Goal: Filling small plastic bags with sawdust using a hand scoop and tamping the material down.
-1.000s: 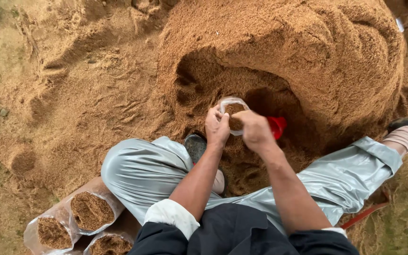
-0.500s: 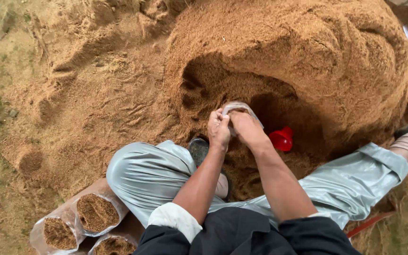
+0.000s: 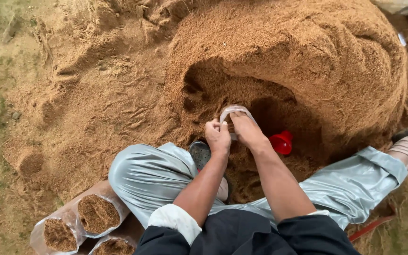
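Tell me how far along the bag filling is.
Done: three filled bags lie by the person's left knee. In hand: the left hand holds a clear bag's rim while the right hand presses inside it. Left: a big sawdust pile; the red scoop lies idle.

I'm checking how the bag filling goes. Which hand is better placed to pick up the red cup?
Probably the right hand: the red cup lies just beside it in the sawdust pile, while the left hand grips the clear bag rim on the far side.

The place is outdoors in soft daylight. A big heap of brown sawdust [image 3: 284, 52] rises far right, and bare sandy ground [image 3: 5, 141] spreads left.
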